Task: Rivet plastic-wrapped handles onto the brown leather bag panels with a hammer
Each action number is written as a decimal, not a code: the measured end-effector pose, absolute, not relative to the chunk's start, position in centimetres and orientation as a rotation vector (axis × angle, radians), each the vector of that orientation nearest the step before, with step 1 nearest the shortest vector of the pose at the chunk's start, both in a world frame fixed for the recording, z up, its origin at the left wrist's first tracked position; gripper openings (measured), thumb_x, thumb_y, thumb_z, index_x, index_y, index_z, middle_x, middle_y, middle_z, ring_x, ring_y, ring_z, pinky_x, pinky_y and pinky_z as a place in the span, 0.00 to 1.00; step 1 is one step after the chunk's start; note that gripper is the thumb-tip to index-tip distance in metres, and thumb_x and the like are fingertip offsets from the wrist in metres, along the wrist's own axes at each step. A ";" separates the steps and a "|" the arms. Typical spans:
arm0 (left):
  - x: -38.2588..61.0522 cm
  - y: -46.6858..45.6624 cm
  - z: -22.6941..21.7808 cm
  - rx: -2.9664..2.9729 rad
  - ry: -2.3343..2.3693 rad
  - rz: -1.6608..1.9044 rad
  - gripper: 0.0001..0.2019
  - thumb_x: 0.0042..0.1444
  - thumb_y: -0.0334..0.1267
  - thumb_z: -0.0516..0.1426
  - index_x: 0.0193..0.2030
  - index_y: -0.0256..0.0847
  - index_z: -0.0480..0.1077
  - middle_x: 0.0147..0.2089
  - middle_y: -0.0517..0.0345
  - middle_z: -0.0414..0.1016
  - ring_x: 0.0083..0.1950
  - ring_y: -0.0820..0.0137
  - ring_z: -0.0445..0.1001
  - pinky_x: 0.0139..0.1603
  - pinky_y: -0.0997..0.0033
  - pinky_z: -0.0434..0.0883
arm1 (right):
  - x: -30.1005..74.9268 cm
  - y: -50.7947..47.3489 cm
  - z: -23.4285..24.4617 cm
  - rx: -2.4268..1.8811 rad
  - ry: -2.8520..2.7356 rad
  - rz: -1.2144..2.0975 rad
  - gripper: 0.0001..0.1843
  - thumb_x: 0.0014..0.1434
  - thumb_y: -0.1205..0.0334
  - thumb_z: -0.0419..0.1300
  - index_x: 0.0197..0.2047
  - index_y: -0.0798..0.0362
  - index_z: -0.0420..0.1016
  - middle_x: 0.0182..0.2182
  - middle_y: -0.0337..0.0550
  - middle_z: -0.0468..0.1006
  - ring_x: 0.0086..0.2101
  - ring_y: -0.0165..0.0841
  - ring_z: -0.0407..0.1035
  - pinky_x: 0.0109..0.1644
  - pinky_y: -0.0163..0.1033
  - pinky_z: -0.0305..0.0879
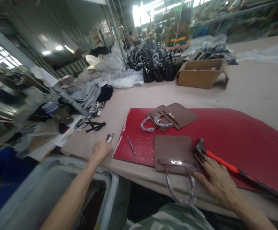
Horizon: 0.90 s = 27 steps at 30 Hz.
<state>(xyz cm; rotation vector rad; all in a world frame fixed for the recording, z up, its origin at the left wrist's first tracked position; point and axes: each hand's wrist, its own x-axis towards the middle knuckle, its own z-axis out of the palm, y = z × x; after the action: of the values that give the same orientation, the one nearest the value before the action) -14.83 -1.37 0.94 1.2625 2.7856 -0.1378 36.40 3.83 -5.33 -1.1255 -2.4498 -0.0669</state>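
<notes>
My left hand (102, 149) is at the table's near left, fingers curled together. Right at its fingertips is a small flat silver and dark piece (110, 137); what the fingers grip is hidden. My right hand (217, 179) lies with fingers stretched out at the right edge of a brown handbag (173, 148), whose wrapped handles hang over the table edge. Beside that hand, a claw hammer (221, 163) with a red and black handle rests on the red mat (239, 134). Two more brown handbag pieces (177, 115) overlap further back, near a thin metal punch (132, 147).
A grey plastic bin (113, 188) stands below the table on the left. Black straps (94, 126) lie at the left. Black handbags (157, 70), plastic wrap (127, 78) and a cardboard box (197, 75) stand at the back. Another person (178, 38) sits across the table.
</notes>
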 end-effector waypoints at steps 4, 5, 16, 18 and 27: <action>-12.4 -1.7 1.4 1.459 2.779 -0.092 0.20 0.64 0.40 0.47 0.43 0.30 0.78 0.47 0.32 0.78 0.49 0.46 0.77 0.46 0.53 0.70 | 36.1 3.0 -4.5 -1.162 -2.427 0.038 0.34 0.68 0.46 0.52 0.70 0.56 0.58 0.62 0.60 0.69 0.61 0.52 0.64 0.57 0.57 0.65; -11.6 -1.8 1.3 1.542 2.769 -0.052 0.21 0.65 0.41 0.46 0.44 0.32 0.77 0.48 0.34 0.77 0.49 0.48 0.77 0.46 0.54 0.70 | 36.0 2.8 -4.2 -1.169 -2.398 0.043 0.32 0.68 0.47 0.52 0.68 0.57 0.60 0.61 0.60 0.71 0.59 0.51 0.65 0.57 0.57 0.66; 0.3 -4.0 -1.6 2.359 2.169 0.904 0.10 0.65 0.37 0.53 0.41 0.38 0.75 0.48 0.47 0.78 0.48 0.59 0.76 0.53 0.59 0.73 | 38.7 3.7 -1.4 -1.721 -2.289 -0.270 0.13 0.67 0.56 0.54 0.45 0.55 0.74 0.41 0.53 0.74 0.40 0.44 0.66 0.41 0.46 0.62; 1.7 -4.2 -2.0 2.388 2.047 0.946 0.08 0.65 0.35 0.54 0.41 0.39 0.75 0.50 0.46 0.77 0.51 0.58 0.75 0.57 0.56 0.72 | 39.4 4.0 -1.4 -1.740 -2.317 -0.282 0.14 0.68 0.55 0.51 0.38 0.54 0.73 0.34 0.50 0.72 0.36 0.42 0.64 0.39 0.45 0.61; 2.8 -5.7 -3.1 2.288 1.945 0.977 0.07 0.64 0.32 0.54 0.43 0.40 0.74 0.54 0.45 0.75 0.58 0.55 0.72 0.64 0.44 0.69 | 38.2 3.1 -1.5 -1.739 -2.044 -0.335 0.20 0.67 0.57 0.50 0.55 0.60 0.71 0.50 0.63 0.73 0.47 0.51 0.67 0.47 0.55 0.65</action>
<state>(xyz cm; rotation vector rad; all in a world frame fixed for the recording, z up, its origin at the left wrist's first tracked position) 2.81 -5.71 -3.11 2.2884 1.9454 0.9773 38.18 3.06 -1.53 -1.7392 -2.0442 -0.3352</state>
